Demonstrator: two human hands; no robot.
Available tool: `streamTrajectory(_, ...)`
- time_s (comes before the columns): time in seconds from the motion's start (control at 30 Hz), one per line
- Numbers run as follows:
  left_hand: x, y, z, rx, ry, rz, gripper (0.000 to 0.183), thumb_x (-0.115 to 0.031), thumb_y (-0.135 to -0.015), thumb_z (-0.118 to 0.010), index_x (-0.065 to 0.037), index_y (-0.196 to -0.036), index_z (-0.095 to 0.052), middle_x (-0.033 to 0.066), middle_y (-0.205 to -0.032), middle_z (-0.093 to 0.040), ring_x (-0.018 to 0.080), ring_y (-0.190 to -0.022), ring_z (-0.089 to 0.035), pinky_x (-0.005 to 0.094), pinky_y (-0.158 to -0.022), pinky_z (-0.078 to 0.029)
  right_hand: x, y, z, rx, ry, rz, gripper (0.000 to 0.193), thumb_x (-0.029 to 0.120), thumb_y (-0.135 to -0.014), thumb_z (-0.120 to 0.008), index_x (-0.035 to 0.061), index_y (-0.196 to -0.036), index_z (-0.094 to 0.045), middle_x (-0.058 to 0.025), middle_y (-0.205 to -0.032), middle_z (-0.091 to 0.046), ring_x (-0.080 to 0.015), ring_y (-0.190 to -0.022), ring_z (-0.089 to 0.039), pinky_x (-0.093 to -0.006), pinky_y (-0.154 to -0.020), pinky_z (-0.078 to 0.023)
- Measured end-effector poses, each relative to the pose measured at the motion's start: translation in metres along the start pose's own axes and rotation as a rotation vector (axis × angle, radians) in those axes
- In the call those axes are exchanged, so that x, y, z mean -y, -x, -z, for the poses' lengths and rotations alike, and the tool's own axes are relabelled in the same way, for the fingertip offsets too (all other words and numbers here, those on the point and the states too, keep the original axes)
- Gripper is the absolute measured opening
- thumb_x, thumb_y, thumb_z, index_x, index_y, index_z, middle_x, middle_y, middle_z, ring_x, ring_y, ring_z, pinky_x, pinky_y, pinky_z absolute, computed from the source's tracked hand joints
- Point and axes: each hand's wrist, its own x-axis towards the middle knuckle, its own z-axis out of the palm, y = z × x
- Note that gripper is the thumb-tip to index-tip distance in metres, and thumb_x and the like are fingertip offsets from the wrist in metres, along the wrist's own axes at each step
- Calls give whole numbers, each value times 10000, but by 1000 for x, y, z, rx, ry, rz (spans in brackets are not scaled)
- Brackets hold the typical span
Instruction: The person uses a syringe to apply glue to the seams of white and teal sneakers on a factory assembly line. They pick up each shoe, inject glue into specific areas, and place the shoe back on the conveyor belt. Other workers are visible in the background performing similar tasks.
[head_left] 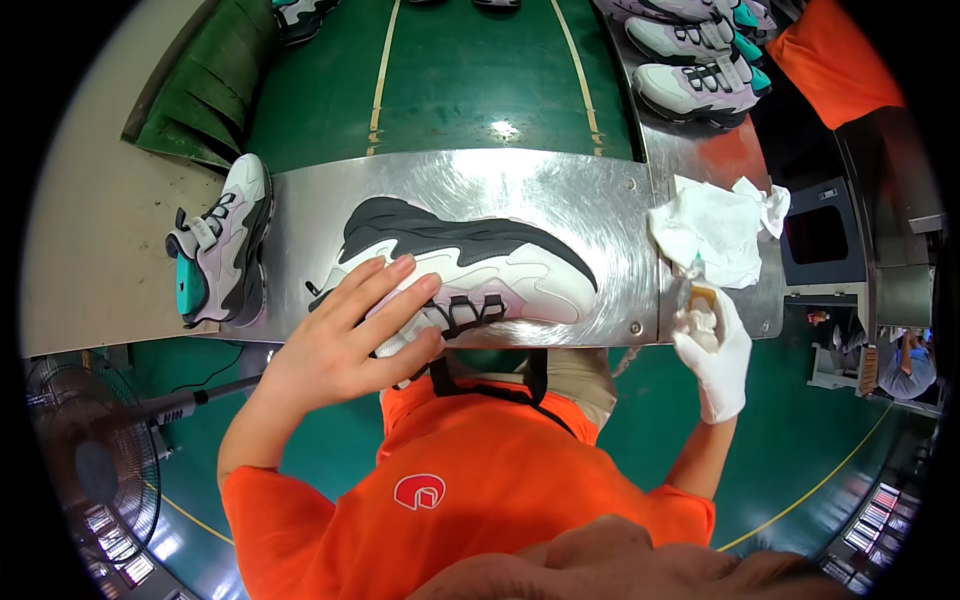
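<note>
A white, lilac and dark grey sneaker [520,270] lies on its side on the metal bench, its sole facing away from me and its toe to the right. My left hand [350,325], bare, rests over the heel half of its upper with fingers stretched and spread. At the bench's right front edge, my right hand [722,355] wears a white glove. Its fingers curl round a small whitish thing with a yellow edge, whose kind I cannot make out. Just beyond that glove lies a crumpled white cloth [712,232].
Another sneaker [225,245] stands at the bench's left end. Several more [700,85] sit at the far right. A green conveyor belt [480,80] runs beyond the metal bench [300,200]. On the floor side, a fan [95,460] stands at the left.
</note>
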Motion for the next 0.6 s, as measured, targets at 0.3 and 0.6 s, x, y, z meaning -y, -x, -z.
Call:
streamTrajectory(0.3,-2,-2,-1,-5,9,22,251,-138,-743,-752,-154,-954,-617,119,-1281,-597,336,-1197,-563,476,-959,-517,25,7,-18,392,-883,30,1042,584,-517,-804,-183,-1149,-489,-226,-776,-600,-314,-671,-619,-357,-584,-511)
streamTrajectory(0.6,0,-4,-1,-13,21,36,252,-128,-753,-743,-172,-962,-609,101,-1256,-614,326,-1208,-559,464,-959,-518,20,-12,-39,562,-1088,105,1034,522,-496,-834,-194,-1155,-484,-250,-853,-612,-327,-712,-643,-387,-598,-523)
